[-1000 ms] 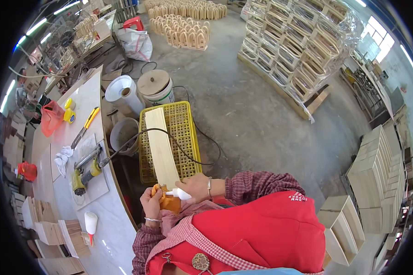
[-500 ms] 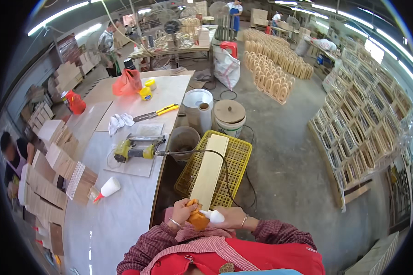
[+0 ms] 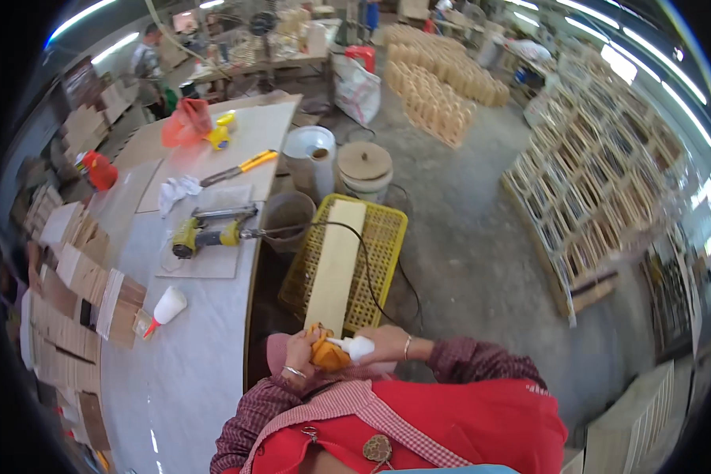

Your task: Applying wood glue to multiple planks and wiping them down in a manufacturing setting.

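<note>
My left hand (image 3: pixel 297 352) is closed round a small orange-brown piece (image 3: pixel 329 357) of irregular shape, whose kind I cannot make out. My right hand (image 3: pixel 389 345) grips a small white squeeze bottle (image 3: pixel 359 348), its thin nozzle pointing left against or just over the orange piece. Beyond both hands a long pale wooden board (image 3: pixel 336 261) lies across a yellow plastic crate (image 3: pixel 389 245), its near end close to my fingers. The palm side of each hand is hidden.
On the table at left lie a yellow-green nail gun (image 3: pixel 205 235) with a hose crossing the crate, a white glue bottle (image 3: pixel 168 305), a yellow utility knife (image 3: pixel 253 162) and stacked wooden pieces (image 3: pixel 87 268). Buckets (image 3: pixel 365 168) stand beyond the crate; a wrapped pallet stack (image 3: pixel 608 174) is at right.
The whole scene has shifted left and up in the view as my head moved. Both hands keep their grips, and the bottle's nozzle stays at the orange piece.
</note>
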Motion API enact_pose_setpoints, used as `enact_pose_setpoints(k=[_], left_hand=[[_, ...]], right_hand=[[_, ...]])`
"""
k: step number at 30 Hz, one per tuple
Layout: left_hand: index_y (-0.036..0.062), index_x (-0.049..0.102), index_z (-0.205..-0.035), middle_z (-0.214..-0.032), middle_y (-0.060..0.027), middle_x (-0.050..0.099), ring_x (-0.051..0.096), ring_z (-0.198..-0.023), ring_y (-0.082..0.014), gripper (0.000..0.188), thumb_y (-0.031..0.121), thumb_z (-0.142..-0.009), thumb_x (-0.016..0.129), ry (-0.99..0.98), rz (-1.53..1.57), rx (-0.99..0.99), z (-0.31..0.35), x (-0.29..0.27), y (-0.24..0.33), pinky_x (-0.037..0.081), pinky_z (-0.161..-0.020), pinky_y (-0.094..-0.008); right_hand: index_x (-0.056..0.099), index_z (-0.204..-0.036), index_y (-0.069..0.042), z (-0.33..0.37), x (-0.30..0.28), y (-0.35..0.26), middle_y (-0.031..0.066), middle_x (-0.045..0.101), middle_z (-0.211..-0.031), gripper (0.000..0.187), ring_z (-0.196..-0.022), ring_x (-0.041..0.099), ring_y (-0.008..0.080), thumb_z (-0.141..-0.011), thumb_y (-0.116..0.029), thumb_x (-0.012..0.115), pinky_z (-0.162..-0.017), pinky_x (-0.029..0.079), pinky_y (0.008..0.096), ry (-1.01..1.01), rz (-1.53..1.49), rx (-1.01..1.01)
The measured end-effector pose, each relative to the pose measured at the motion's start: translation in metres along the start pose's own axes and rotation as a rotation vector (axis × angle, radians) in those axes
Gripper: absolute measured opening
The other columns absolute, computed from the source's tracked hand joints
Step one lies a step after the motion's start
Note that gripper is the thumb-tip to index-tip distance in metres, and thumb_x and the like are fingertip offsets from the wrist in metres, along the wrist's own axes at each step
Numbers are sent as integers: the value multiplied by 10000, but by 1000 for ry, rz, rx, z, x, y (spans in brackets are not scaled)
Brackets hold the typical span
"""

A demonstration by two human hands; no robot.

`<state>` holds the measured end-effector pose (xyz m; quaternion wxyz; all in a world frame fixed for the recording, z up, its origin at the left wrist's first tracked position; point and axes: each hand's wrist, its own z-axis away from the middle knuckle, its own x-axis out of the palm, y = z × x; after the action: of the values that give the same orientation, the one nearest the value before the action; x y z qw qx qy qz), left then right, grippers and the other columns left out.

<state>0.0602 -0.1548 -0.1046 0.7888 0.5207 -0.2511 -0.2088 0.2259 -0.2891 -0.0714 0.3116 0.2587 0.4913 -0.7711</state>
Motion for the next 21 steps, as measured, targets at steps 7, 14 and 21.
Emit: enact_pose_setpoints(k=[7,14,21], left_hand=[[-15,579,-971,-902,-75,611,570,-749,-124,169,108,-868,526,11,159,-159,-5,-22,-20,465,-662,-196],[-11,567,-1019,-936,-69,606,564,-772,-119,204,138,-891,512,121,283,-180,-9,-28,-34,459,-685,-195],[4,550,-1073,-952,-55,585,540,-789,-109,232,154,-905,496,54,438,-45,-7,-14,-8,446,-722,-190]], right_hand=[[584,-1046,-24,22,32,70,108,633,-858,496,-680,608,212,-678,-338,690,-585,484,293,91,-844,343],[573,-1039,6,38,34,87,123,623,-849,462,-658,602,194,-695,-280,688,-544,485,280,127,-1050,488],[547,-1068,6,37,21,75,115,616,-866,434,-659,595,179,-733,-248,654,-538,479,267,191,-1092,471]])
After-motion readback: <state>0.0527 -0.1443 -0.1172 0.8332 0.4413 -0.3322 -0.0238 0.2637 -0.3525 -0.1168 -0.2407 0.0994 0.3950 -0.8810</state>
